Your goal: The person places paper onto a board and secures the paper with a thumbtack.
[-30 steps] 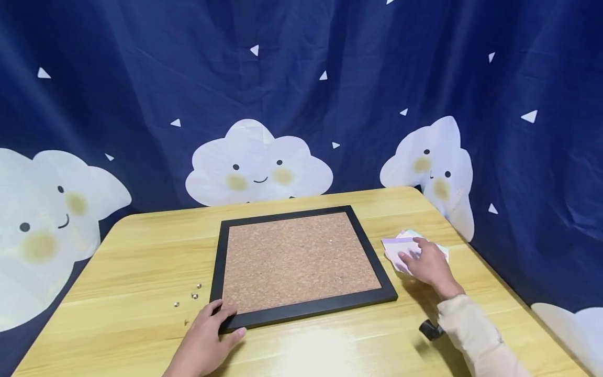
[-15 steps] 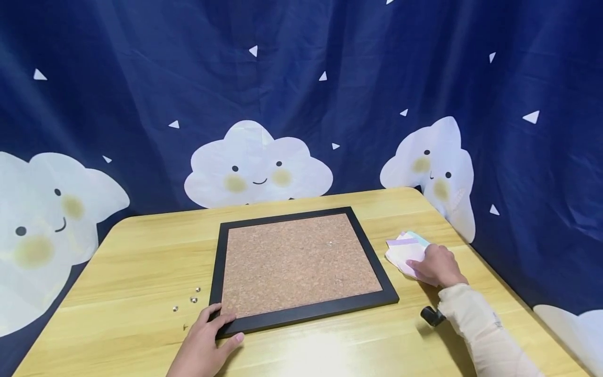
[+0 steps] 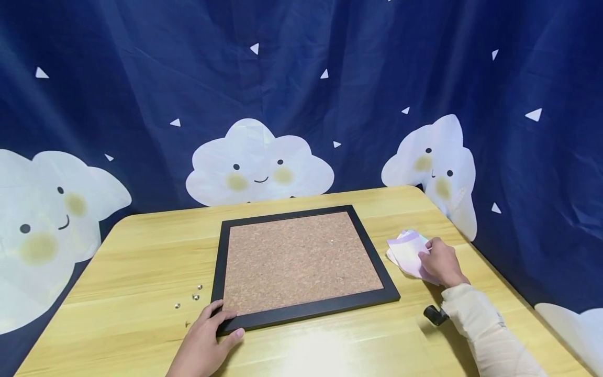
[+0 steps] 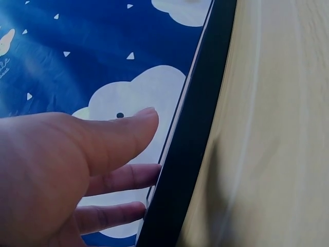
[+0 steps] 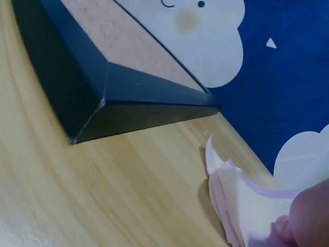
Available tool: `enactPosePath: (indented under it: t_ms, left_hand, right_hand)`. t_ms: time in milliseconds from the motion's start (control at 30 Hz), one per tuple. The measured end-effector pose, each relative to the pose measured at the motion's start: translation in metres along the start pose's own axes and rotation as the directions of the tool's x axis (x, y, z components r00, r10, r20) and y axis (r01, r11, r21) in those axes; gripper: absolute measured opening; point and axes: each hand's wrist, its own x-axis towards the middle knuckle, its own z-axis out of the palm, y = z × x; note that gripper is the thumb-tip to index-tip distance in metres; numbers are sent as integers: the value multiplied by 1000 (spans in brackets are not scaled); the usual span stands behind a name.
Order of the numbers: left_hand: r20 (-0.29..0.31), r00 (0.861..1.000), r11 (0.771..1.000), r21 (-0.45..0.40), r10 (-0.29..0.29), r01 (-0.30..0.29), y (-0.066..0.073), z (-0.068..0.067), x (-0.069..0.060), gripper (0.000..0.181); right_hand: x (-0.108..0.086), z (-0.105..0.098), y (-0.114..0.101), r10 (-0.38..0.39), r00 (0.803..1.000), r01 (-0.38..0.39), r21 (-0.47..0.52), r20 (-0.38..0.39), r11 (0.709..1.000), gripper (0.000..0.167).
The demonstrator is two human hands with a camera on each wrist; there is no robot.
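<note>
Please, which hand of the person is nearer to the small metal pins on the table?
Left. The left hand rests on the corkboard at its near left corner, close to the pins; the right hand is beyond the board's right side, pinching papers.

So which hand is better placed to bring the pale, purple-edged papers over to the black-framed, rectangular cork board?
Probably the right hand: it grips the papers beside the cork board, while the left hand rests on the board's near left corner.

Papers (image 3: 407,254) right of corkboard (image 3: 301,262): partly hidden by right hand (image 3: 443,262)
Metal pieces (image 3: 195,297) left of corkboard: too small for detail
</note>
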Motion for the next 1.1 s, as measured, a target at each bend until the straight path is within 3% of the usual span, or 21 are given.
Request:
enactPosePath:
  t_ms: [433, 1100]
  left_hand:
    - [-5, 1000, 1000, -5, 0, 0, 0, 0, -1, 49]
    - [-13, 1000, 1000, -1, 13, -13, -2, 0, 0, 47]
  right_hand:
    - [-5, -5, -5, -4, 988, 15, 71, -155, 997, 19]
    - [-11, -9, -17, 18, 978, 10, 131, -207, 991, 22]
